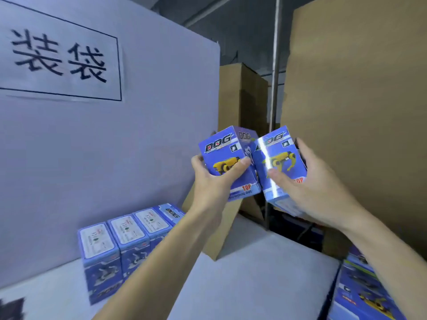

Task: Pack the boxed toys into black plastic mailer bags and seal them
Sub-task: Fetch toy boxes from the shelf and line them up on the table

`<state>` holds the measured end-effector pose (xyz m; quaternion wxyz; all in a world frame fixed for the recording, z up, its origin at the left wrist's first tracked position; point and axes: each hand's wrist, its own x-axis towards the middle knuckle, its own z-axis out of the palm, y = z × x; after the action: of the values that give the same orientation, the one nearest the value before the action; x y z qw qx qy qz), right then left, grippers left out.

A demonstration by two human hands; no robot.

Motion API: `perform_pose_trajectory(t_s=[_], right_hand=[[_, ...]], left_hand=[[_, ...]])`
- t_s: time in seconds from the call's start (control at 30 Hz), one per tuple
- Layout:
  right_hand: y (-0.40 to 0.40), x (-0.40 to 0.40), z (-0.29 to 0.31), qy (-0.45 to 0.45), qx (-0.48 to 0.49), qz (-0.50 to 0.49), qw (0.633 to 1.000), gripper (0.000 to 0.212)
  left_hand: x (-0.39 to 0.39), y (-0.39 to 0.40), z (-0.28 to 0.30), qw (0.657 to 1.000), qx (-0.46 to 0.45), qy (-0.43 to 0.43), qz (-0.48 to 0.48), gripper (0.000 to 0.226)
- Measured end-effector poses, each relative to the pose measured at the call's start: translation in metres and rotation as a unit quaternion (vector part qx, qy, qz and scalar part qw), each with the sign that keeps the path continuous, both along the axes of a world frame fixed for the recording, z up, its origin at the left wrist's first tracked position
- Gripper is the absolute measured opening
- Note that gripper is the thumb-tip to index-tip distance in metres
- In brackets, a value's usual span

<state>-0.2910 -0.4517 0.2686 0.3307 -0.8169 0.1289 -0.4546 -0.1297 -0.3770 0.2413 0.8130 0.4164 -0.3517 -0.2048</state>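
I hold two blue boxed dog toys up in the air above the table's far edge. My left hand [213, 179] grips the left toy box [225, 148], thumb across its front. My right hand [309, 188] grips the right toy box [280, 155], which tilts to the right, thumb on its front. The two boxes touch edge to edge. A row of several more blue toy boxes [126, 236] stands on the white table [254, 285] at the left. A dark shape [11, 308] at the bottom left corner is too blurred to tell what it is.
A grey-white partition [138, 135] with a printed paper sign [60, 58] rises behind the table. Tall brown cartons [358, 100] stand at the right and back, with a metal pole [275, 77] between them. More blue toy boxes [365, 294] are stacked at the bottom right.
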Motion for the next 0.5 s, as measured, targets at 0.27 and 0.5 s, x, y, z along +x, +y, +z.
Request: perform_pose_trajectory(t_s=[0.27, 0.5], right_hand=[[0.067, 0.140, -0.049, -0.044, 0.096, 0.135, 0.985, 0.083], [0.155, 0.261, -0.080, -0.035, 0.072, 0.274, 0.958, 0.106]], left_hand=[[0.093, 0.138, -0.019, 0.975, 0.041, -0.151, 0.155, 0.108], [0.147, 0.268, -0.051, 0.890, 0.109, -0.229, 0.378, 0.097]])
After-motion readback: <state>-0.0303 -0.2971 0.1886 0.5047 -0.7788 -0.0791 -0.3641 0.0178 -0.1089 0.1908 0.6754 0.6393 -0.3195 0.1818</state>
